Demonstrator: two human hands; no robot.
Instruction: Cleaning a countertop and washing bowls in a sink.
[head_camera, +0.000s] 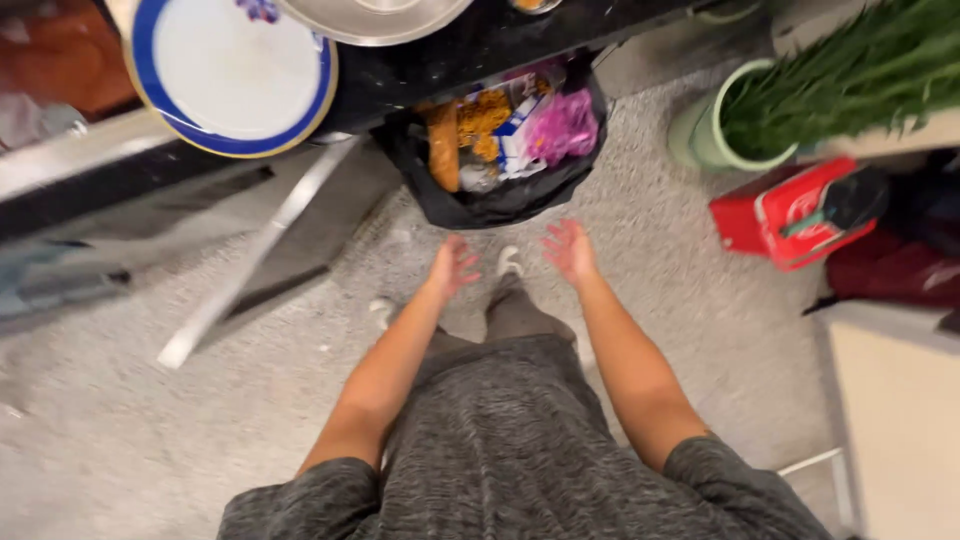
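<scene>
Black-lined trash bin (500, 205), full of food scraps & wrappers, is seen on the grey floor (150, 440) under the counter edge, straight ahead of both hands. Left hand (452, 265) & right hand (570, 250) are spread wide, nothing held, approx. equally near the bin rim.

Taking the black-lined trash bin (497, 205) as the landmark: inside it, near the middle, lies a crumpled white-and-blue package (515, 135), partly buried. Just to its right, still in the bin, sits a bunched pink plastic wrapper (563, 125). To the left lies an orange-brown bag (444, 145), standing on end. Well to the right of the bin, on the floor, rests a red box-shaped package (790, 210) with white markings.
</scene>
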